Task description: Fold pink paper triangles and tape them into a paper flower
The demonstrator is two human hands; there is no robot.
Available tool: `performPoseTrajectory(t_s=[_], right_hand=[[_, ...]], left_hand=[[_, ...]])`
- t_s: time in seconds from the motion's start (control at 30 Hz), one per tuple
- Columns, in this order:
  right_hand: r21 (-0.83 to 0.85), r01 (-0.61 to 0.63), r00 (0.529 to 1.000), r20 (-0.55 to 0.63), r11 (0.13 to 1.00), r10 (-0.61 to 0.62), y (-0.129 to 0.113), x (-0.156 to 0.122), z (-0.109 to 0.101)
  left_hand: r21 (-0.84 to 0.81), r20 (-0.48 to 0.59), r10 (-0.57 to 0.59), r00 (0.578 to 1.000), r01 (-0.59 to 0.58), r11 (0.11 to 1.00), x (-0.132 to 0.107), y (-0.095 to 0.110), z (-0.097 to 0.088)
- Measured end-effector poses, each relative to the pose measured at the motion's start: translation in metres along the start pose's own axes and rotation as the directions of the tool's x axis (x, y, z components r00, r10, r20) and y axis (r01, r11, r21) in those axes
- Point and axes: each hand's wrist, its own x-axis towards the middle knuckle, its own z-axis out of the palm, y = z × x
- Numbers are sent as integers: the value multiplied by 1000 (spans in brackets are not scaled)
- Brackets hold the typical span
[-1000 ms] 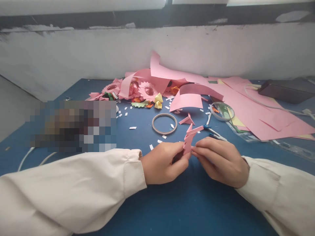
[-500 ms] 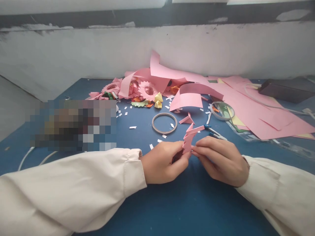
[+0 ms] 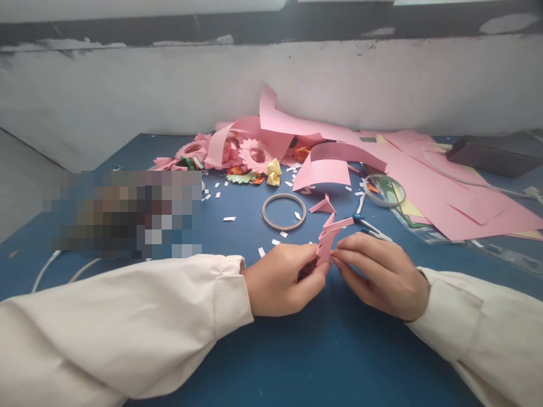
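Note:
Between my hands is a pink folded-paper piece (image 3: 326,243), a short chain of interlocked units with a zigzag edge and one strip sticking out to the right at its top. My left hand (image 3: 288,278) pinches its lower left side between thumb and fingers. At its lower right edge, the fingertips of my right hand (image 3: 379,274) are pressed together; whether they grip the paper or something small is hidden. Just beyond lies a loose pink folded unit (image 3: 323,204). Blue-handled scissors (image 3: 368,226) lie behind my right hand, partly covered.
A tape ring (image 3: 284,212) lies mid-table, a clear tape roll (image 3: 384,190) farther right. Folded pink rings (image 3: 255,155) and curled pink sheets heap along the wall. Flat pink paper (image 3: 449,198), a cable and a dark box (image 3: 500,155) occupy the right. White scraps are scattered; a blurred patch covers the left.
Almost nothing differs. The paper piece and the fingers of my right hand have shifted very slightly; both hands keep the same hold.

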Motion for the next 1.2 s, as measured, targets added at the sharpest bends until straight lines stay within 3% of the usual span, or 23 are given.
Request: performPoseTrajectory(t_s=[1.2], right_hand=[[18,-79,995,-53,997,80,-5,3,0]], left_hand=[[-19,-55,43,998,-44,999,-2,1,0]])
